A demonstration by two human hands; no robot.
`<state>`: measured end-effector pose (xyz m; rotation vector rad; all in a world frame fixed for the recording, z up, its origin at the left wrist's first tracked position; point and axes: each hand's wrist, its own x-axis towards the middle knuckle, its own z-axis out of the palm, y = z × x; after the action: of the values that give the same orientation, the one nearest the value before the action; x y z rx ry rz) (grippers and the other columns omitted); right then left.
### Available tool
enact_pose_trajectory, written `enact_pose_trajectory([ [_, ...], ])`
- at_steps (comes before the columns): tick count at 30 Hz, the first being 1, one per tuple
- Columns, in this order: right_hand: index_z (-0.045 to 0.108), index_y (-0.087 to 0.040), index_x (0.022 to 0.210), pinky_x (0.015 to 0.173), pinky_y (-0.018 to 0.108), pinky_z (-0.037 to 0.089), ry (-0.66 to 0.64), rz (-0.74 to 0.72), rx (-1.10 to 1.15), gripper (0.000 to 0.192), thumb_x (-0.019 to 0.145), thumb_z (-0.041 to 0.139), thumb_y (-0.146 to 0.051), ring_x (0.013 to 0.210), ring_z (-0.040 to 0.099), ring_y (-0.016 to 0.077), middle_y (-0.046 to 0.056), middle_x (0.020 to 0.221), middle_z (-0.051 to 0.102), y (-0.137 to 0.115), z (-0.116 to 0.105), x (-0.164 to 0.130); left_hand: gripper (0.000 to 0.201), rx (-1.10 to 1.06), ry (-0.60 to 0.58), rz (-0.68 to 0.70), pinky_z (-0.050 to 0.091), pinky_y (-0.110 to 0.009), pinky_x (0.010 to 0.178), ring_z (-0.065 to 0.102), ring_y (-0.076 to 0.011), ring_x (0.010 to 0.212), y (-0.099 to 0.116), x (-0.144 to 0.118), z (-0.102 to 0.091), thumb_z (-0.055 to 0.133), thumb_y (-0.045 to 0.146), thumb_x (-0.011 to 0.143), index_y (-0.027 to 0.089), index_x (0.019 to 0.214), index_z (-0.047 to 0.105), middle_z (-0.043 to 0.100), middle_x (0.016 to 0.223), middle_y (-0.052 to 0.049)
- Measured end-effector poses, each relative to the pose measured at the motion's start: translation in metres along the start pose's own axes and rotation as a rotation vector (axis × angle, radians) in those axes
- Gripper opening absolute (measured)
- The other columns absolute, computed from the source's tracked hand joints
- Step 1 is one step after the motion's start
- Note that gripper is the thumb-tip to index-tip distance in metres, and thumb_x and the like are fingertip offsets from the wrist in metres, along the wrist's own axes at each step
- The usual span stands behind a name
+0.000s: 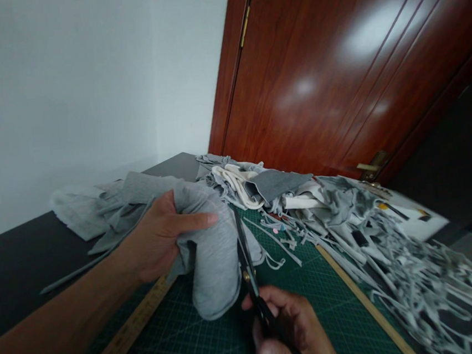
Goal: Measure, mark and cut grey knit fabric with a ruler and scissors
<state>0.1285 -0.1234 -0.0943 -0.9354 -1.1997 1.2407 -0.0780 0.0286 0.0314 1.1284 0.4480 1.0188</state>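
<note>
Head view: right hand (290,327), nearest the lens, has its fingers closed through the handles of black scissors (248,265), blades running up from the knuckles along the edge of a grey fabric piece (210,257). Left hand (162,237) grips that fabric bunched, fingers wrapped over its top with the forefinger pointing toward the blades; the cloth hangs down onto the green cutting mat (315,303). Beyond the fingertips lies a heap of grey strips (393,251); wooden rulers (122,338) flank the mat; no container shows.
</note>
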Motion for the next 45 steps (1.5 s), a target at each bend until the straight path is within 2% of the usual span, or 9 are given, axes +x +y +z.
enact_pose_trajectory([
  [4, 0.069, -0.020, 0.125, 0.052, 0.024, 0.030, -0.044, -0.020, -0.008, 0.065, 0.080, 0.091, -0.062, 0.052, 0.037, 0.0084, -0.007, 0.068, 0.056, 0.003, -0.003, -0.001, 0.025, 0.079, -0.060, 0.073, 0.060, -0.026, 0.062, 0.071, -0.0169, 0.065, 0.005, 0.000, -0.005, 0.096, 0.016, 0.066, 0.012, 0.082, 0.076, 0.079, 0.075, -0.004],
  [9, 0.070, -0.021, 0.127, 0.053, 0.024, 0.029, -0.093, -0.021, -0.001, 0.067, 0.078, 0.095, -0.061, 0.054, 0.037, 0.0080, -0.007, 0.071, 0.058, 0.003, -0.009, -0.001, 0.027, 0.094, -0.141, 0.022, 0.062, -0.028, 0.065, 0.073, -0.0192, 0.069, 0.012, -0.002, -0.014, 0.094, 0.014, 0.069, 0.014, 0.089, 0.076, 0.080, 0.080, -0.005],
  [14, 0.072, -0.020, 0.124, 0.053, 0.026, 0.028, -0.177, 0.050, -0.041, 0.073, 0.074, 0.094, -0.069, 0.054, 0.041, 0.0096, -0.005, 0.068, 0.060, -0.005, -0.012, 0.003, 0.031, 0.076, -0.153, -0.043, 0.063, -0.031, 0.066, 0.075, -0.0223, 0.071, 0.016, -0.007, -0.019, 0.095, 0.012, 0.064, 0.015, 0.089, 0.077, 0.082, 0.086, -0.008],
  [20, 0.073, -0.021, 0.121, 0.052, 0.025, 0.030, -0.213, 0.095, -0.055, 0.072, 0.070, 0.097, -0.064, 0.054, 0.046, 0.0102, -0.006, 0.066, 0.061, -0.006, -0.016, 0.006, 0.037, 0.060, -0.160, -0.102, 0.064, -0.032, 0.065, 0.077, -0.0237, 0.071, 0.016, -0.008, -0.024, 0.095, 0.011, 0.062, 0.016, 0.095, 0.080, 0.082, 0.082, -0.007],
  [26, 0.073, -0.020, 0.123, 0.053, 0.026, 0.029, -0.222, 0.118, -0.049, 0.080, 0.066, 0.097, -0.072, 0.055, 0.047, 0.0104, -0.005, 0.067, 0.064, -0.002, -0.019, 0.006, 0.041, 0.073, -0.175, -0.114, 0.064, -0.030, 0.065, 0.078, -0.0226, 0.073, 0.015, -0.008, -0.023, 0.096, 0.014, 0.062, 0.025, 0.098, 0.082, 0.084, 0.084, -0.003],
  [33, 0.073, -0.022, 0.127, 0.054, 0.026, 0.031, -0.152, 0.067, -0.054, 0.078, 0.070, 0.096, -0.070, 0.057, 0.048, 0.0110, -0.005, 0.069, 0.062, 0.003, -0.016, 0.001, 0.041, 0.064, -0.176, -0.120, 0.064, -0.030, 0.067, 0.079, -0.0220, 0.073, 0.015, -0.011, -0.022, 0.096, 0.014, 0.062, 0.025, 0.100, 0.083, 0.085, 0.088, -0.003],
  [37, 0.075, -0.021, 0.122, 0.053, 0.026, 0.027, -0.171, 0.080, -0.068, 0.073, 0.070, 0.097, -0.068, 0.054, 0.046, 0.0103, -0.006, 0.067, 0.062, 0.003, -0.014, 0.002, 0.043, 0.058, -0.185, -0.131, 0.064, -0.032, 0.068, 0.080, -0.0236, 0.075, 0.015, -0.011, -0.023, 0.096, 0.014, 0.062, 0.025, 0.102, 0.083, 0.086, 0.090, -0.003],
  [41, 0.075, -0.023, 0.121, 0.053, 0.025, 0.028, -0.149, 0.094, -0.046, 0.079, 0.064, 0.098, -0.072, 0.055, 0.049, 0.0098, -0.007, 0.068, 0.061, 0.006, -0.016, 0.002, 0.044, 0.049, -0.174, -0.130, 0.063, -0.032, 0.066, 0.080, -0.0238, 0.074, 0.015, -0.011, -0.024, 0.097, 0.014, 0.061, 0.027, 0.101, 0.083, 0.086, 0.092, -0.003],
  [45, 0.074, -0.024, 0.121, 0.052, 0.025, 0.026, -0.143, 0.072, -0.032, 0.074, 0.069, 0.096, -0.071, 0.053, 0.045, 0.0086, -0.008, 0.066, 0.058, 0.008, -0.015, 0.000, 0.045, 0.051, -0.162, -0.126, 0.064, -0.032, 0.067, 0.080, -0.0235, 0.073, 0.015, -0.012, -0.024, 0.096, 0.014, 0.061, 0.027, 0.102, 0.082, 0.086, 0.090, -0.002],
])
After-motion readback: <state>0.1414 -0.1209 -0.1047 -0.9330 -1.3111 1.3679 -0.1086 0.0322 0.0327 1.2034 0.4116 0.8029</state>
